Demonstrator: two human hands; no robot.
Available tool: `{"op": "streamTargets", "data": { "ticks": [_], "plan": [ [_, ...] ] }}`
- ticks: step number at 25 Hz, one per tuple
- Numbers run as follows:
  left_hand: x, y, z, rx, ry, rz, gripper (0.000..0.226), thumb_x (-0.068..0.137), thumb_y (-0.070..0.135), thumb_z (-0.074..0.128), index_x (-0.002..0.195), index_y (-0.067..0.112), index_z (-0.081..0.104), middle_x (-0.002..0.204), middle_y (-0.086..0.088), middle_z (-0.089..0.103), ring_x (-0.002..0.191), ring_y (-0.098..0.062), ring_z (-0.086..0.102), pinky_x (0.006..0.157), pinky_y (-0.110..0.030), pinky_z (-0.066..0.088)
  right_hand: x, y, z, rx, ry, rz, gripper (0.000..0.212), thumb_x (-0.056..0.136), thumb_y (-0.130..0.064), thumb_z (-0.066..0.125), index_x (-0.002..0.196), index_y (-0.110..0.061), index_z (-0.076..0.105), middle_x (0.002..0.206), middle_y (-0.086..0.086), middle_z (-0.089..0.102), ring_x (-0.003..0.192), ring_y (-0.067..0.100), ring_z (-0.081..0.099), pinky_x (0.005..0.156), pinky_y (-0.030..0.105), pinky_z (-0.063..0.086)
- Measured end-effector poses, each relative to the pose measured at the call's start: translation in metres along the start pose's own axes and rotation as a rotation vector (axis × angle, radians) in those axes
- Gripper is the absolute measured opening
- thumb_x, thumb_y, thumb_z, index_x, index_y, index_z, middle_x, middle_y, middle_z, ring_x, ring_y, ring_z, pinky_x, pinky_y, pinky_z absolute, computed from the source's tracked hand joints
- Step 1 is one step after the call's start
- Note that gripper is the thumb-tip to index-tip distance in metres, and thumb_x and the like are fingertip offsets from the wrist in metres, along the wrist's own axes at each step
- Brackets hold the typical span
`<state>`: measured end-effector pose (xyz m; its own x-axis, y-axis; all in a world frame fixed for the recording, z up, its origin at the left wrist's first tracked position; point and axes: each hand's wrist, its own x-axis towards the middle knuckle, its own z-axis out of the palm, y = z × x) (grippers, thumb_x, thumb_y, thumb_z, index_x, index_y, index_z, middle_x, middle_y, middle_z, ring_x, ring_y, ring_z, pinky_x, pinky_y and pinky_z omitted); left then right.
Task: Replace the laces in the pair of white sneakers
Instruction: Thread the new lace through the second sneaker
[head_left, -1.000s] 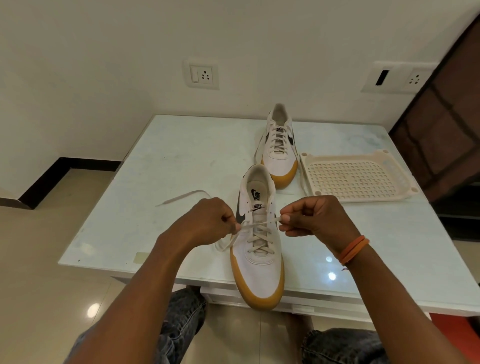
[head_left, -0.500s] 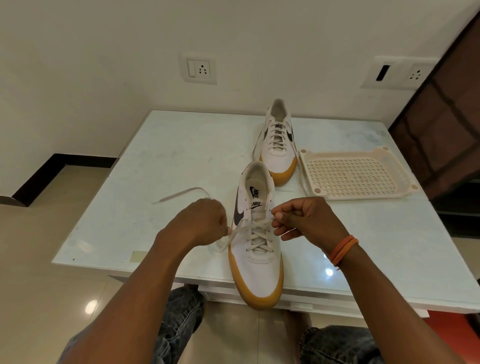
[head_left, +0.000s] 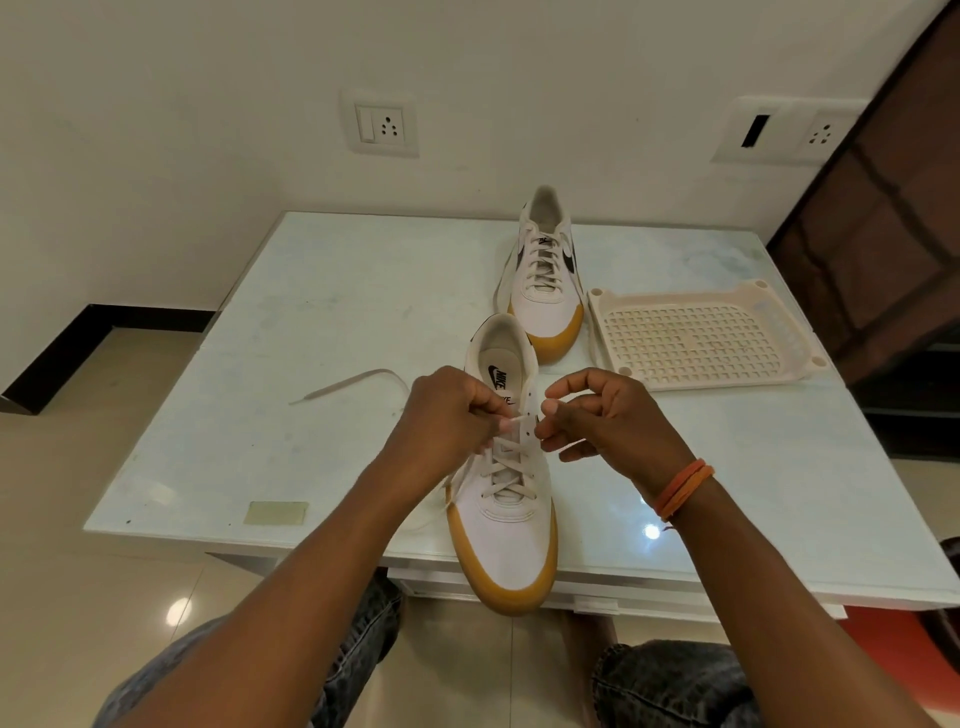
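A white sneaker with a gum sole lies on the table's front edge, toe over the edge toward me, laced partway up. My left hand pinches the tip of its cream lace at an upper eyelet. My right hand pinches the sneaker's right eyelet flap beside that tip. A loose length of the lace trails left across the table behind my left hand. The second white sneaker stands farther back, fully laced.
A cream perforated plastic tray lies on the white table to the right of the far sneaker. A yellowish tape patch sits near the front left edge. My knees in jeans are below the table edge.
Both hands have moved closer together over the near sneaker's upper eyelets. The stretch of lace held taut between them a second ago is gone; the left hand now holds the lace tip at the eyelet.
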<state>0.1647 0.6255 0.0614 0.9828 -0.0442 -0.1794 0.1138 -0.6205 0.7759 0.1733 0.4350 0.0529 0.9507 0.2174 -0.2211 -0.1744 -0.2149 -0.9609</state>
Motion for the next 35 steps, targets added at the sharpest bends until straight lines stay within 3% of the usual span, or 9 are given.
{"op": "streamTargets", "data": {
  "ticks": [4, 8, 12, 17, 20, 24, 29, 33, 35],
  "plan": [
    [-0.001, -0.006, 0.013, 0.559, 0.212, 0.248, 0.019, 0.093, 0.023, 0.063, 0.107, 0.021, 0.075, 0.109, -0.002, 0.061, 0.101, -0.016, 0.055, 0.078, -0.022, 0.043, 0.006, 0.017, -0.007, -0.192, 0.102, 0.087, 0.017, 0.089, -0.024, 0.068, 0.098, -0.009, 0.066, 0.08, 0.003, 0.074, 0.073, 0.017, 0.072, 0.07, 0.034, 0.058],
    [0.001, -0.005, 0.025, 0.815, 0.25, 0.347, 0.023, 0.096, 0.031, 0.057, 0.114, 0.026, 0.071, 0.123, 0.0, 0.051, 0.11, -0.02, 0.04, 0.089, -0.032, 0.037, 0.009, 0.029, -0.001, -0.333, 0.071, 0.085, 0.017, 0.087, -0.026, 0.07, 0.096, -0.013, 0.067, 0.083, 0.002, 0.072, 0.073, 0.012, 0.07, 0.063, 0.023, 0.053],
    [0.009, -0.008, 0.028, 0.534, 0.152, 0.1, 0.019, 0.092, 0.035, 0.063, 0.107, 0.032, 0.074, 0.112, 0.005, 0.044, 0.114, -0.019, 0.036, 0.087, -0.028, 0.025, 0.01, 0.033, 0.003, -0.307, 0.037, 0.094, 0.013, 0.087, -0.02, 0.07, 0.097, -0.012, 0.068, 0.087, 0.004, 0.07, 0.077, 0.015, 0.069, 0.062, 0.019, 0.048],
    [0.02, -0.023, 0.034, 0.084, 0.055, -0.07, 0.014, 0.083, 0.03, 0.075, 0.096, 0.025, 0.078, 0.102, 0.009, 0.066, 0.105, -0.019, 0.058, 0.092, -0.041, 0.049, 0.01, 0.034, 0.004, -0.323, 0.034, 0.062, 0.018, 0.082, -0.01, 0.074, 0.099, -0.012, 0.07, 0.089, 0.005, 0.071, 0.083, 0.018, 0.068, 0.067, 0.022, 0.053],
    [0.023, -0.023, 0.03, -0.029, 0.067, -0.188, 0.003, 0.081, 0.024, 0.077, 0.084, 0.025, 0.078, 0.095, 0.004, 0.072, 0.102, -0.022, 0.061, 0.094, -0.045, 0.051, 0.009, 0.032, 0.003, -0.309, -0.01, 0.064, 0.018, 0.082, -0.009, 0.073, 0.099, -0.015, 0.071, 0.089, 0.003, 0.071, 0.078, 0.014, 0.068, 0.064, 0.022, 0.054],
    [0.021, -0.02, 0.034, -0.041, 0.07, -0.22, 0.004, 0.082, 0.023, 0.076, 0.081, 0.026, 0.077, 0.095, 0.003, 0.072, 0.098, -0.02, 0.062, 0.093, -0.042, 0.052, 0.009, 0.036, 0.006, -0.294, 0.022, 0.081, 0.015, 0.081, -0.008, 0.073, 0.095, -0.014, 0.069, 0.088, 0.004, 0.071, 0.078, 0.018, 0.07, 0.063, 0.025, 0.056],
    [0.022, -0.021, 0.04, 0.13, 0.028, -0.148, 0.028, 0.081, 0.028, 0.076, 0.06, 0.042, 0.064, 0.101, 0.004, 0.069, 0.102, -0.024, 0.06, 0.094, -0.046, 0.049, 0.009, 0.037, 0.008, -0.306, 0.045, 0.071, 0.016, 0.08, -0.008, 0.075, 0.093, -0.013, 0.069, 0.087, 0.005, 0.071, 0.077, 0.018, 0.071, 0.063, 0.025, 0.057],
    [0.021, -0.014, 0.031, 0.364, 0.055, -0.034, 0.004, 0.083, 0.025, 0.075, 0.083, 0.029, 0.077, 0.105, 0.005, 0.056, 0.104, -0.02, 0.054, 0.084, -0.038, 0.049, 0.009, 0.037, 0.01, -0.326, 0.051, 0.063, 0.016, 0.08, -0.009, 0.075, 0.093, -0.015, 0.068, 0.088, 0.003, 0.07, 0.077, 0.018, 0.07, 0.063, 0.024, 0.057],
    [0.02, -0.013, 0.027, 0.421, 0.051, -0.004, 0.008, 0.084, 0.023, 0.075, 0.091, 0.025, 0.078, 0.104, 0.007, 0.048, 0.106, -0.019, 0.049, 0.079, -0.035, 0.043, 0.01, 0.038, 0.011, -0.334, 0.048, 0.06, 0.016, 0.08, -0.009, 0.076, 0.093, -0.016, 0.068, 0.089, 0.002, 0.07, 0.078, 0.018, 0.07, 0.063, 0.023, 0.056]
  ]
}}
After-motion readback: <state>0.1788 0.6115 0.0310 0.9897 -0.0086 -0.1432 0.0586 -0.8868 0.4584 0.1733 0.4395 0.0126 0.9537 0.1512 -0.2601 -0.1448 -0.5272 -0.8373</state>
